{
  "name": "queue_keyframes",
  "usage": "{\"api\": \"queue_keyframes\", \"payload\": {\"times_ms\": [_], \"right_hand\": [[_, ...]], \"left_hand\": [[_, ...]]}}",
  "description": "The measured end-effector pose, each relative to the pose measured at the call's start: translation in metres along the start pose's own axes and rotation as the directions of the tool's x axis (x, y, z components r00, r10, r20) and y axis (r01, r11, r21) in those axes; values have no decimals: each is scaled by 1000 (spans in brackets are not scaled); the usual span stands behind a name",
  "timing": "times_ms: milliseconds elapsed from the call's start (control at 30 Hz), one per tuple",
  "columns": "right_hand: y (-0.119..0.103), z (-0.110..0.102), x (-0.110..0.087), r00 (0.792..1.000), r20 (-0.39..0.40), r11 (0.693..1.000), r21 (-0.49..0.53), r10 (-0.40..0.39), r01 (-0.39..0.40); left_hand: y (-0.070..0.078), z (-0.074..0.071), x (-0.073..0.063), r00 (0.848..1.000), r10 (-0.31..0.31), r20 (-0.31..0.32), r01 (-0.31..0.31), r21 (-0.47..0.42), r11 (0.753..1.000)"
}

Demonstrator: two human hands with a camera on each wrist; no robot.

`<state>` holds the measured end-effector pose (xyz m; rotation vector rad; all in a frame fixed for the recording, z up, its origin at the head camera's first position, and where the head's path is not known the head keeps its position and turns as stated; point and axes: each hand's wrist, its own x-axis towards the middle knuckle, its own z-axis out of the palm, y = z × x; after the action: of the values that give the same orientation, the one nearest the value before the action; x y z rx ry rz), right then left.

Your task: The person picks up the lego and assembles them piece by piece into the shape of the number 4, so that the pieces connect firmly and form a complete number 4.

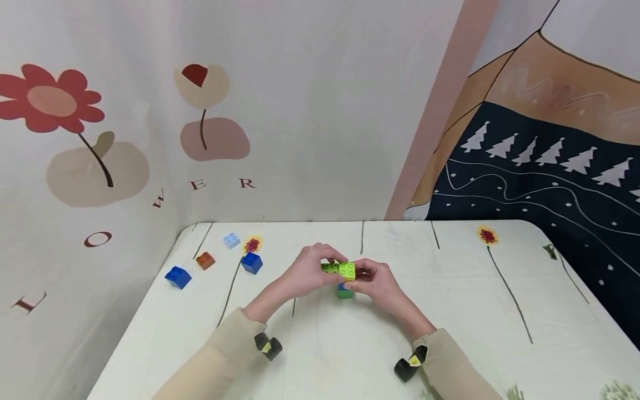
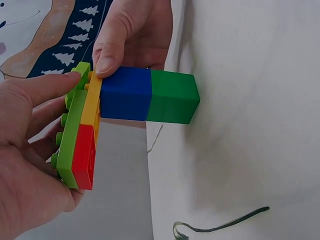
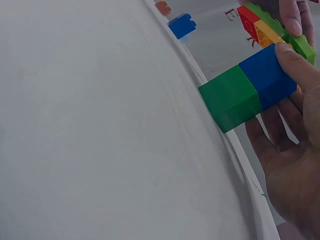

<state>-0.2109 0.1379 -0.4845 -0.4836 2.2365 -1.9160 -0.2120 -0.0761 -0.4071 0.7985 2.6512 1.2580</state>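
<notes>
A toy brick stack stands on the table between both hands. Its base is a green brick [image 2: 172, 97], with a blue brick [image 2: 125, 94] on it and a thin yellow brick [image 2: 91, 107] above. A thin red brick [image 2: 83, 157] sits beside the yellow one, overhanging the blue. Lime green bricks [image 2: 72, 140] cap the red and yellow. My left hand [image 1: 310, 270] pinches the lime bricks between thumb and fingers. From the other side, my right hand [image 1: 378, 284] grips the stack around the blue and yellow bricks, its thumb [image 3: 295, 62] near their joint.
At the table's left lie two blue bricks [image 1: 178, 277], [image 1: 252, 263], an orange-brown brick [image 1: 205, 260] and a light blue brick [image 1: 231, 240]. A white flower-printed cloth [image 1: 450, 311] covers the table. Behind it hangs a printed curtain [image 1: 320, 111].
</notes>
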Motion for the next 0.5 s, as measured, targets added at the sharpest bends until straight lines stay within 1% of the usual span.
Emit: {"api": "queue_keyframes", "payload": {"times_ms": [200,500], "right_hand": [[1,0,0,1000,9,1000,3,-2,2],[-1,0,-1,1000,15,1000,-2,-10,10]], "left_hand": [[-1,1,0,1000,-9,0,9,19,1000],[0,0,0,1000,9,4,-9,-2,1000]]}}
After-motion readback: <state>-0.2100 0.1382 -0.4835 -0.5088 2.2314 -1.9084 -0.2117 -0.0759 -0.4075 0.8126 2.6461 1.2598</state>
